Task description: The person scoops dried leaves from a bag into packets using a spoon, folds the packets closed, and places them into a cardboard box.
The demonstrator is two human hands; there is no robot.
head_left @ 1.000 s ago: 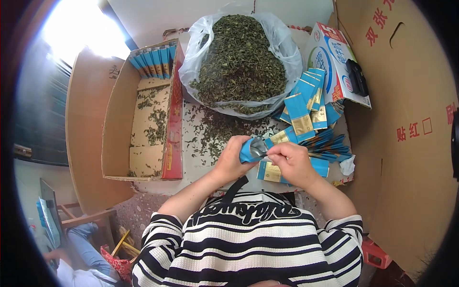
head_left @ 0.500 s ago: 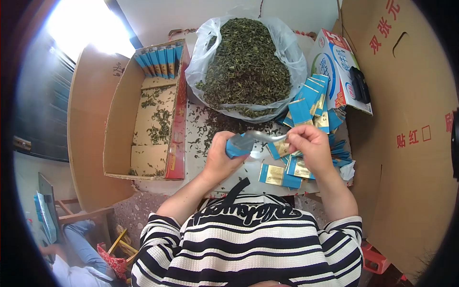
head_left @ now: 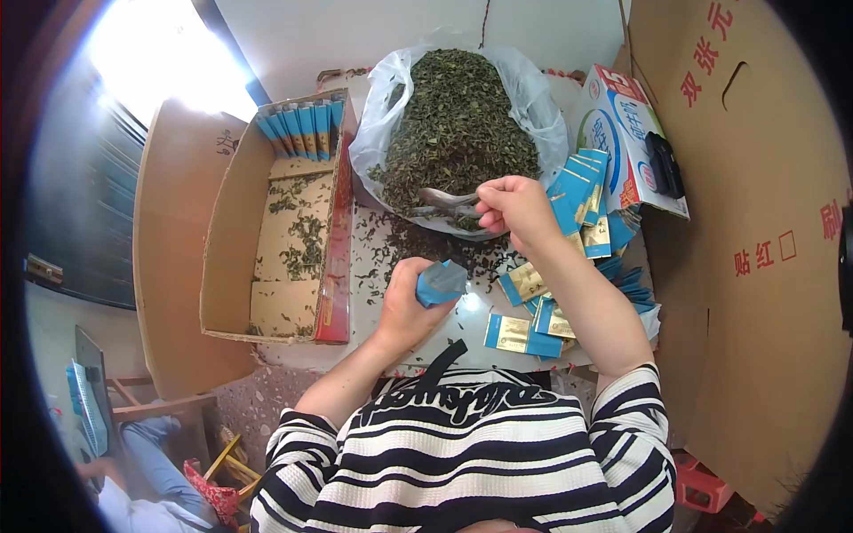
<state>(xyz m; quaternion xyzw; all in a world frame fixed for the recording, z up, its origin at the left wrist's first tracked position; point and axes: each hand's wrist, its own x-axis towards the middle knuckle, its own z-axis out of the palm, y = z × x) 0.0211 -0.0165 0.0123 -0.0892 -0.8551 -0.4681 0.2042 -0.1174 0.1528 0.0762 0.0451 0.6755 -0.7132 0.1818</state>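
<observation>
My left hand (head_left: 410, 306) is wrapped round a blue packet (head_left: 441, 283), its open mouth turned up toward me. In my right hand (head_left: 517, 210) is the handle of a metal spoon (head_left: 447, 199), pinched between thumb and fingers. The spoon's bowl is at the near edge of a heap of dried green tea leaves (head_left: 458, 124), which fills a clear plastic bag (head_left: 378, 115). To the right of my hands lie several flat blue and gold packets (head_left: 524, 336), some piled loosely on one another.
At left stands a cardboard box (head_left: 233, 222) with upright blue packets (head_left: 306, 131) at its far end and scattered leaves inside. A milk carton (head_left: 622, 133) bearing a black object (head_left: 665, 165) stands back right. A tall cardboard sheet (head_left: 746, 311) borders the right. Another person's legs (head_left: 160, 457) show lower left.
My right hand has moved away from the packet, up and left to the tea heap, carrying the spoon. My left hand stays nearly in place with the blue packet.
</observation>
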